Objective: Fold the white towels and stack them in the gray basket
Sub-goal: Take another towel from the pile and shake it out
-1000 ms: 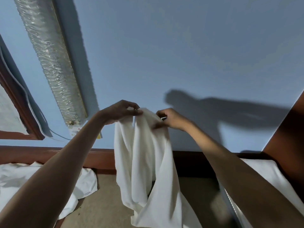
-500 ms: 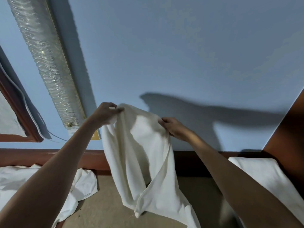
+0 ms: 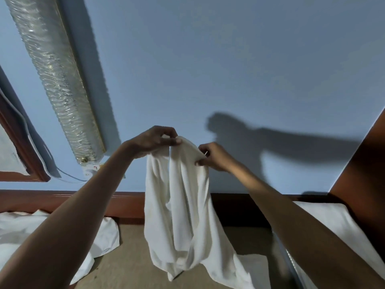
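Note:
A white towel [image 3: 183, 205] hangs in loose folds in front of me, its lower end trailing on the beige surface [image 3: 129, 257]. My left hand [image 3: 154, 140] pinches its top edge between thumb and fingers. My right hand [image 3: 212, 156] pinches the same top edge a little to the right and slightly lower. More white towels [image 3: 52, 232] lie crumpled at the lower left. At the lower right, white cloth [image 3: 325, 217] sits inside what looks like the grey basket, whose rim [image 3: 288, 255] shows beside my right forearm.
A blue wall fills the background. A silvery ribbed duct [image 3: 56, 80] runs diagonally down it at the left. A brown wooden ledge [image 3: 62, 200] runs along the wall's foot, and a brown wooden panel [image 3: 366, 167] stands at the right.
Half a second ago the hands held the towel spread apart. They have come close together again, bunching the top edge, and the towel hangs narrower.

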### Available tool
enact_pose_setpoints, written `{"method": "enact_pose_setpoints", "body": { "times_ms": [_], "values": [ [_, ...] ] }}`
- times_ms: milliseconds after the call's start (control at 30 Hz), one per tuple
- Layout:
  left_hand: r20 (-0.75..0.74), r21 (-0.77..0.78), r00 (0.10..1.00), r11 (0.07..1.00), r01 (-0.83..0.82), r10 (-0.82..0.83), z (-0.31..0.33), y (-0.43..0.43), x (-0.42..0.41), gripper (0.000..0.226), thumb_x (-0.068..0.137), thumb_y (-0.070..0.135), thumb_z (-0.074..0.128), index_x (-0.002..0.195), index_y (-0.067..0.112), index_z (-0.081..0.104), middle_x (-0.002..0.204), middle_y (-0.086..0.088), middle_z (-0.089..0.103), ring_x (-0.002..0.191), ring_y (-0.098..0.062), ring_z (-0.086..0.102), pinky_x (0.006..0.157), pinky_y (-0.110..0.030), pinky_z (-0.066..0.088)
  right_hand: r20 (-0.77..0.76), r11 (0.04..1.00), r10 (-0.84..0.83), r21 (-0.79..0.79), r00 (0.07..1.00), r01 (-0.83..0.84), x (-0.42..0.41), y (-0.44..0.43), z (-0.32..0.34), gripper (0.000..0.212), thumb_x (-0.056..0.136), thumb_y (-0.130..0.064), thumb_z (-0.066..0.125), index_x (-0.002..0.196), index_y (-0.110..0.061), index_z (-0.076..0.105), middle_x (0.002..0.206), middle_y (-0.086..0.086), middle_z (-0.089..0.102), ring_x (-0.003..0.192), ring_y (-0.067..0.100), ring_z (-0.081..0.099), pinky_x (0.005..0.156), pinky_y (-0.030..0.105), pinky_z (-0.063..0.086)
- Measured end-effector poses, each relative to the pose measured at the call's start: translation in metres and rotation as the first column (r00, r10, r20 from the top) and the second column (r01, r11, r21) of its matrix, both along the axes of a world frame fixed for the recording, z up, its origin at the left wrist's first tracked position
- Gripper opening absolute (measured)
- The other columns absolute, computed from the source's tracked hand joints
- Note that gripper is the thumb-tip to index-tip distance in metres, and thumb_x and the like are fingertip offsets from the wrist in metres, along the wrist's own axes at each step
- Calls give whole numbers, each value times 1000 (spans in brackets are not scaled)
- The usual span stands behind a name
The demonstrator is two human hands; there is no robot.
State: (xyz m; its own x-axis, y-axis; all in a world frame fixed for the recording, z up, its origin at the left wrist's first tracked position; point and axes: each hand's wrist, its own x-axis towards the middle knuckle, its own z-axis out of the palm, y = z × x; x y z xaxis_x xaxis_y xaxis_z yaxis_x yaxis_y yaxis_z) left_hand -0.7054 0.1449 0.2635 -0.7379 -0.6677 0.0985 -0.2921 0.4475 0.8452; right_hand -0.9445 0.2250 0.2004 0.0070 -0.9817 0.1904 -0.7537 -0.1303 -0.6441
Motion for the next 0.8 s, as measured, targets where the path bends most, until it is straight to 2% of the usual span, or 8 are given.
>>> {"method": "enact_pose_setpoints", "body": {
  "times_ms": [67, 167, 267, 400, 500, 567, 700, 800],
  "values": [
    [-69, -10, 997, 999, -41, 40, 4, 2, -3, 37, 96, 28, 73, 92, -6, 60, 80, -6, 59, 67, -14, 57, 57, -22, 45, -12, 998, -68, 6, 998, 68, 0, -1, -23, 11, 76, -10, 77, 75, -9, 66, 68, 0, 62, 62, 9, 53, 62, 33, 41],
    [-194, 46, 970, 989, -139, 145, 4, -2, 3, 36, 97, 24, 71, 90, -8, 57, 76, -5, 55, 59, -13, 54, 48, -21, 41, 0, 981, -170, 89, 985, 170, -7, -5, -51, 28, 83, -25, 74, 78, -2, 59, 70, 7, 56, 66, 19, 50, 62, 36, 41],
    [-262, 141, 920, 955, -262, 291, -6, -11, 15, 35, 96, 30, 72, 86, 0, 58, 75, -4, 53, 58, -15, 52, 45, -23, 40, 192, 980, -148, 160, 970, 118, -13, -4, -62, 37, 93, -35, 67, 82, -1, 56, 76, 7, 54, 69, 19, 55, 67, 42, 55],
    [-36, 74, 879, 879, -472, 475, -27, -30, 27, 27, 90, 33, 78, 96, 10, 65, 83, -7, 58, 58, -14, 53, 46, -22, 39, 226, 996, -90, 25, 970, 87, -11, 0, -32, 37, 101, -36, 62, 71, -18, 49, 67, -3, 44, 60, 9, 40, 56, 29, 31],
    [238, 25, 928, 954, -299, 285, -32, -23, 22, 54, 81, 33, 87, 127, 29, 58, 96, -3, 64, 84, -16, 61, 71, -26, 48, 133, 999, 2, -42, 991, 4, -3, -1, 1, 43, 95, -45, 68, 72, -11, 57, 65, -4, 48, 58, 7, 42, 54, 28, 27],
    [282, 83, 955, 990, -117, 89, -28, -9, 8, 63, 83, 28, 86, 136, 38, 54, 81, 1, 61, 76, -8, 61, 75, -19, 46, 101, 999, 42, -26, 994, -39, 4, -2, 18, 42, 90, -46, 74, 76, -8, 63, 65, -3, 50, 57, 5, 42, 54, 24, 29],
    [316, 125, 943, 990, 67, -104, -28, 0, -15, 19, 87, 33, 81, 100, 21, 76, 75, 5, 60, 77, -10, 58, 82, -27, 41, 158, 998, 68, -26, 985, -65, 7, -5, 28, 39, 83, -41, 83, 82, -5, 67, 66, -1, 54, 61, 8, 44, 57, 24, 31],
    [248, 97, 965, 993, 62, -84, -25, -2, -17, 23, 90, 30, 77, 90, 7, 74, 83, 2, 61, 79, -7, 55, 76, -22, 41, 219, 999, 42, -34, 975, -35, -4, 1, 22, 38, 77, -40, 88, 83, -7, 70, 73, -1, 60, 69, 7, 52, 64, 24, 37]
  ]
}}
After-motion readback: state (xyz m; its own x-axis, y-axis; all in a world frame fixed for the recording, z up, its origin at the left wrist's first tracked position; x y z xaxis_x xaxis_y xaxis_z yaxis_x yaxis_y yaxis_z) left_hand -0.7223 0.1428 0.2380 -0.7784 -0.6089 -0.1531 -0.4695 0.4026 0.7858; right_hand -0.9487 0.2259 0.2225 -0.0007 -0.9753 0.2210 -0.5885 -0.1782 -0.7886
